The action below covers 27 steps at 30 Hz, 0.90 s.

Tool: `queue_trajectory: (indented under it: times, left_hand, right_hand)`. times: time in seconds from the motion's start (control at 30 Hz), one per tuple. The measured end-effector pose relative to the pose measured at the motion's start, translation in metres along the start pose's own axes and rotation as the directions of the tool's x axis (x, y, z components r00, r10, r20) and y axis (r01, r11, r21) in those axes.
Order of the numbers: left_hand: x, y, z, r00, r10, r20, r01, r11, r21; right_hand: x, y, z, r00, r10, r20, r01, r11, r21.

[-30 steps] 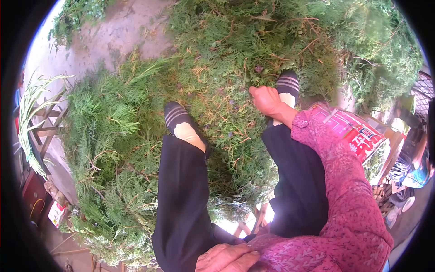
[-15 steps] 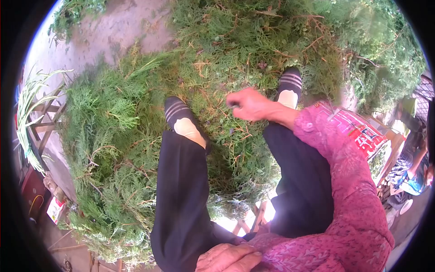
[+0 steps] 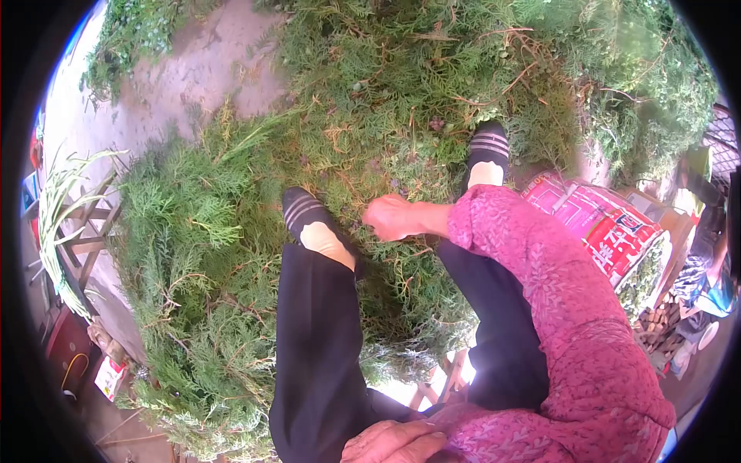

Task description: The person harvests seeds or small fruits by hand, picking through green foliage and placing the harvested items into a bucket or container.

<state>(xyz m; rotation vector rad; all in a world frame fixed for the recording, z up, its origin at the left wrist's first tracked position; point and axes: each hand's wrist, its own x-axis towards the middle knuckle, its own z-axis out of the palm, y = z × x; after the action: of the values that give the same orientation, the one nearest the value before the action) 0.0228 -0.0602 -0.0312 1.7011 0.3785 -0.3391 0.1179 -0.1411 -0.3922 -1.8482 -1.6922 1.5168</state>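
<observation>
My right hand (image 3: 394, 217), at the end of a pink patterned sleeve, is over the green cuttings (image 3: 340, 154) between my two dark striped shoes. Its fingers curl down and inward, and whatever they hold, if anything, is hidden. My left hand (image 3: 395, 442) rests at my lap at the bottom edge, fingers lying flat and together over the dark trousers and pink cloth. Leafy sprigs with brown twigs surround both feet.
A pink and white printed sack (image 3: 594, 224) lies at the right beside a cardboard box. Long pale green stalks (image 3: 58, 224) hang over a wooden frame at the left. Another person (image 3: 714, 266) is partly visible at the far right. Greenery piles spread around.
My right hand has moved left and down, closer to the left shoe, uncovering more of the sack. The view has shifted slightly. My left hand stays at my lap.
</observation>
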Motion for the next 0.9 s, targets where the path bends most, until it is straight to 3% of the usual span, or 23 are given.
queue_trajectory:
  times: [0.03, 0.07, 0.13, 0.17, 0.23, 0.3, 0.37, 0.43, 0.47, 0.53, 0.63, 0.77, 0.87, 0.9]
  left_hand:
    - [0.000, 0.000, 0.000, 1.000, 0.000, -0.001, 0.000, 1.000, 0.001]
    - [0.000, -0.001, 0.000, 1.000, -0.006, 0.000, 0.006, 1.000, -0.001]
    - [-0.001, -0.001, 0.001, 1.000, -0.011, -0.002, 0.011, 1.000, -0.001]
    - [-0.001, 0.000, 0.001, 1.000, -0.017, -0.003, 0.017, 1.000, -0.002]
    - [0.001, 0.000, 0.001, 1.000, -0.017, -0.002, 0.017, 1.000, -0.003]
    - [0.001, 0.001, 0.001, 1.000, -0.018, 0.007, 0.018, 1.000, 0.007]
    - [0.001, 0.001, 0.001, 1.000, -0.019, 0.008, 0.019, 1.000, 0.000]
    - [0.000, 0.000, 0.001, 1.000, -0.021, 0.008, 0.021, 1.000, -0.008]
    - [0.000, 0.000, 0.001, 1.000, -0.023, 0.006, 0.023, 1.000, -0.011]
    - [-0.001, 0.000, 0.001, 1.000, -0.023, 0.002, 0.023, 1.000, -0.017]
    - [0.000, -0.001, 0.003, 1.000, -0.023, 0.003, 0.023, 0.999, -0.030]
    - [0.003, 0.001, 0.004, 0.999, -0.036, -0.002, 0.036, 0.999, -0.018]
    - [0.003, 0.001, 0.004, 0.999, -0.047, -0.005, 0.047, 0.999, -0.008]
    - [0.004, 0.001, 0.004, 0.999, -0.048, -0.007, 0.048, 0.999, -0.007]
  right_hand:
    - [0.001, 0.000, -0.001, 0.995, 0.095, 0.025, -0.098, 0.978, 0.182]
    - [-0.003, -0.004, -0.013, 0.995, 0.094, 0.026, -0.097, 0.978, 0.183]
    - [-0.014, -0.013, -0.046, 0.887, 0.197, 0.417, -0.422, 0.712, 0.561]
    - [-0.015, -0.011, -0.047, 0.889, 0.199, 0.412, -0.420, 0.715, 0.559]
    - [-0.023, -0.004, -0.046, 0.947, 0.062, 0.315, -0.289, 0.591, 0.753]
    - [-0.032, 0.002, -0.058, 0.955, 0.066, 0.290, -0.267, 0.617, 0.740]
    - [-0.044, 0.015, -0.065, 0.985, 0.164, 0.043, -0.142, 0.660, 0.738]
    - [-0.056, 0.040, -0.056, 0.908, 0.287, -0.305, -0.134, 0.889, 0.438]
    - [-0.066, 0.045, -0.058, 0.909, 0.286, -0.304, -0.134, 0.890, 0.436]
    - [-0.081, 0.050, -0.061, 0.665, 0.438, -0.605, -0.322, 0.899, 0.297]
    - [-0.080, 0.061, -0.055, 0.597, 0.395, -0.698, -0.357, 0.910, 0.209]
    - [-0.064, 0.067, -0.061, 0.658, 0.373, -0.654, -0.393, 0.911, 0.125]
    - [-0.064, 0.071, -0.060, 0.634, 0.377, -0.675, -0.375, 0.913, 0.158]
    - [-0.068, 0.070, -0.063, 0.747, 0.461, -0.478, -0.294, 0.875, 0.385]
